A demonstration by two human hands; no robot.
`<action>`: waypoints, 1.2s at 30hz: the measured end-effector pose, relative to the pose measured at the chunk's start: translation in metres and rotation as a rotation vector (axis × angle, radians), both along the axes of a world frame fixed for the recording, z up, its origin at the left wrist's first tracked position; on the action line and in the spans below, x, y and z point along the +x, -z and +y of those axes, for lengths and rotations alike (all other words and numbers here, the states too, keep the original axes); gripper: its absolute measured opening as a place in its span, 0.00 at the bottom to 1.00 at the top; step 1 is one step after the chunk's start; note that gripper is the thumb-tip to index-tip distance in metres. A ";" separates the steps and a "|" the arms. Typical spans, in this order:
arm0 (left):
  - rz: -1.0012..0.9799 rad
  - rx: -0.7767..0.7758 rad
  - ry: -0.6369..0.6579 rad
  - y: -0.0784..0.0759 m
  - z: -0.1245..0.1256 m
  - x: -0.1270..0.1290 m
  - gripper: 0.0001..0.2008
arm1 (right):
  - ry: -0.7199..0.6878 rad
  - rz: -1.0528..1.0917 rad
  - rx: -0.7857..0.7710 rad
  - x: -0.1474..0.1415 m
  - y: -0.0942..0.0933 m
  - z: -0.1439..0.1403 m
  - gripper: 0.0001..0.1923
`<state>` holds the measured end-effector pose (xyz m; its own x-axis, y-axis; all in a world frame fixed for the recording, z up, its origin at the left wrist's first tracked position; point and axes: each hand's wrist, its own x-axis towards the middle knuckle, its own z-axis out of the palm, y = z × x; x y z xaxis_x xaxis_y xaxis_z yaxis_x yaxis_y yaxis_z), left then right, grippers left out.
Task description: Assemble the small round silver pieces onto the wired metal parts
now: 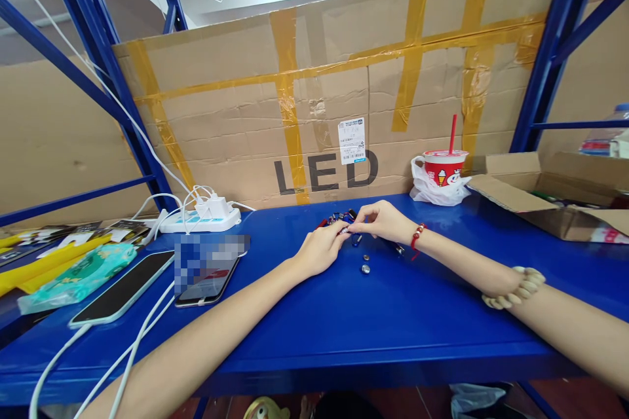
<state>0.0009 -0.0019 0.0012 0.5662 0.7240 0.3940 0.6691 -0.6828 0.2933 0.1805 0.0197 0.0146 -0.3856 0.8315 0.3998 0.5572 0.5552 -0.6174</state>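
My left hand [322, 249] and my right hand [386, 221] meet over the middle of the blue shelf [373, 321]. The fingers of both are closed together around a small shiny piece [344, 230], too small and covered to name. Just behind and beneath the fingertips lies a cluster of small metallic and dark pieces [337, 216]. Two small round silvery pieces, one nearer [365, 269] and one farther [366, 257], rest on the shelf in front of my right hand. Another small dark and silver piece [399, 249] lies under my right wrist.
Left of my arms lie two phones, one pale-edged [122, 288] and one dark [209, 285], with white cables and a power strip [201, 217]. A red cup [445, 169] in a plastic bag and an open cardboard box [550, 203] stand right. Taped cardboard [236, 124] walls the back.
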 end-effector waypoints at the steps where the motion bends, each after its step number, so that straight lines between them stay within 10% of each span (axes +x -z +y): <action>1: -0.009 0.009 -0.002 0.000 0.000 0.000 0.13 | -0.011 0.017 -0.009 0.000 0.000 0.000 0.18; 36: -0.004 -0.014 -0.007 0.000 0.001 0.000 0.12 | -0.001 -0.010 -0.011 -0.003 0.004 -0.002 0.19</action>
<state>0.0008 -0.0009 0.0008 0.5595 0.7333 0.3862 0.6729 -0.6740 0.3050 0.1777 0.0173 0.0107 -0.3908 0.8352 0.3868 0.5627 0.5494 -0.6177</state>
